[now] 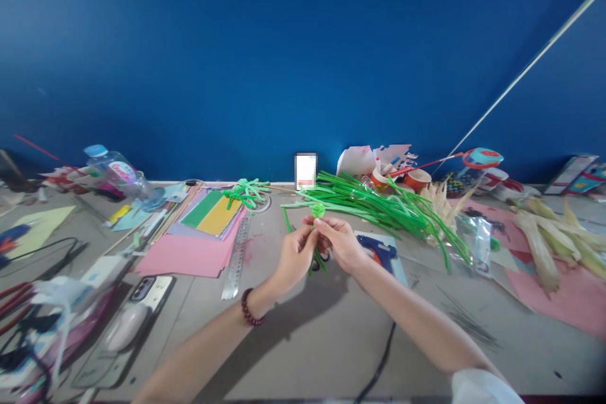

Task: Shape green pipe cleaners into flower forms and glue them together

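Both hands meet over the middle of the table. My left hand (299, 249) and my right hand (339, 241) pinch green pipe cleaners between their fingertips. A light green pipe cleaner coil (318, 209) rises above the fingers, and darker green ends (319, 261) hang below them. The fingers hide the part where these join. Just beyond the hands lies a big heap of green pipe cleaners (379, 205). A blue glue gun (386, 251) rests close to my right hand, partly behind the forearm.
Left are a metal ruler (235, 265), pink paper (187, 257), coloured sheets (211, 214), a phone (156, 287), a pale mouse (127, 327) and a plastic bottle (123, 173). Corn husks (544, 240) lie right. A black cord (384, 353) runs to the front edge. A blue wall (303, 63) stands behind.
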Demonstrator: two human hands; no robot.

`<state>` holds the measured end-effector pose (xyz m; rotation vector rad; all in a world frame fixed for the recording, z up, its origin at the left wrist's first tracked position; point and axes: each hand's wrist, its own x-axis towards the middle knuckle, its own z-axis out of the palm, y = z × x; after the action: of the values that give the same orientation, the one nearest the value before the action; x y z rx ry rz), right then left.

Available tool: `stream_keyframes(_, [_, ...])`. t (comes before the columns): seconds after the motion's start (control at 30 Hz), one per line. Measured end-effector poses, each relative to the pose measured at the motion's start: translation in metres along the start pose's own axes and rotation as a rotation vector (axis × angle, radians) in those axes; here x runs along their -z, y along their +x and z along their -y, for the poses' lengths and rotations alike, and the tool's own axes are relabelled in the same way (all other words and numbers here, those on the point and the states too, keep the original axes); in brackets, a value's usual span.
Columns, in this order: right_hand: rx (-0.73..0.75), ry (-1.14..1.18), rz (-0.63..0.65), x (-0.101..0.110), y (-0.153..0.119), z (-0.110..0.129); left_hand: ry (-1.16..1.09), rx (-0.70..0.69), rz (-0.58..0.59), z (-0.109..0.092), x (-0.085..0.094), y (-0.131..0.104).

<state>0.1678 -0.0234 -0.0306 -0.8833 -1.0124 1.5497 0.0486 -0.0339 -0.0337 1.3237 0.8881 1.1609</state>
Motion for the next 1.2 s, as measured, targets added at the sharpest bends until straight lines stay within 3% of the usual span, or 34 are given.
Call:
stream_keyframes(0.17, [0.198, -0.296, -0.076, 0.003, 0.0, 0.003, 0.298, -0.016, 0.114, -0.012, 0.018, 0.006])
stream_keyframes(0.23, [0.32, -0.452, -0.093, 0.004, -0.001, 0.008, 0.424, -0.035, 0.098, -0.02, 0.029, 0.009])
stream_keyframes(0.33, [0.495, -0.73, -0.099, 0.007, -0.004, 0.014, 0.452, -0.162, 0.022, -0.031, 0.041, 0.014])
stream_keyframes(0.5, [0.708, -1.085, -0.042, 0.012, -0.007, 0.015, 0.433, -0.409, 0.153, -0.037, 0.045, 0.019])
stream_keyframes(0.63, [0.724, -1.204, 0.023, 0.014, -0.009, 0.012, 0.52, -0.474, 0.195, -0.038, 0.045, 0.019])
stream_keyframes(0.97, [0.702, -1.275, 0.032, 0.012, -0.011, 0.017, 0.547, -0.45, 0.167, -0.04, 0.045, 0.017])
stream_keyframes(1.2, [0.653, -1.214, 0.063, 0.014, -0.01, 0.02, 0.478, -0.346, 0.186, -0.039, 0.049, 0.018])
